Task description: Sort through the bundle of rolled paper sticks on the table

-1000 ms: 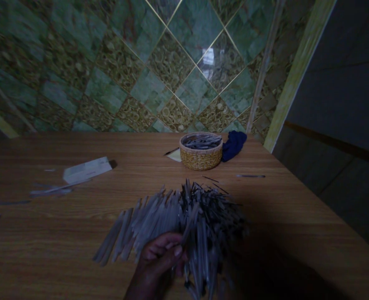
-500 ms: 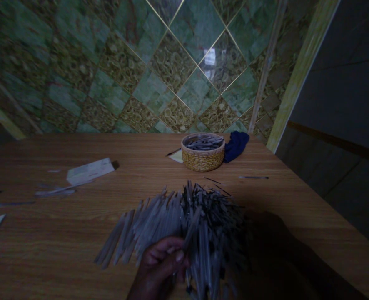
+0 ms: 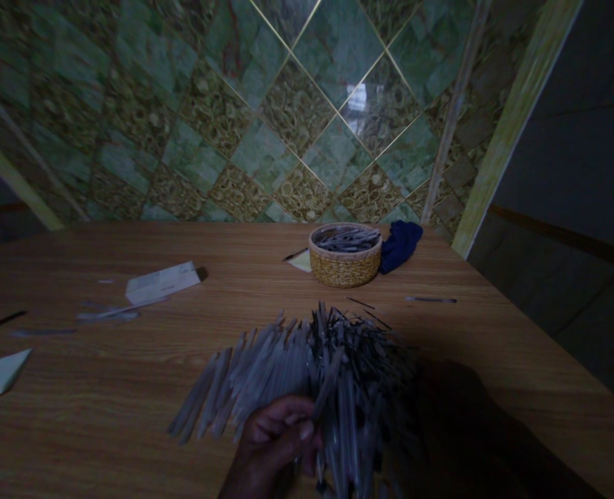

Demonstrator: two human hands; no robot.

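And there it was, in the left hand [image 3: 276,440]: a slim greyish strip [image 3: 330,381], pinched between the thumb and the curled fingers, no gap showing there! Its long axis ran forward from the fingertips and leaned to the right, the far end over the near side of the dark-tipped heap [image 3: 366,343]; whether the two touched, the gloom would not tell. To the left of that line lay the fanned pale strips [image 3: 265,371], close beyond the knuckles, mostly pointing away from the person, and tilted the same way. Over on the right, the right hand [image 3: 450,395] was a near-black shape at the heap's right edge; its fingers could not be made out, nor any hold they had. The left was plainly the nearer, with the strip in its grip, while the filled woven basket [image 3: 345,269] stood well apart, beyond the heap.
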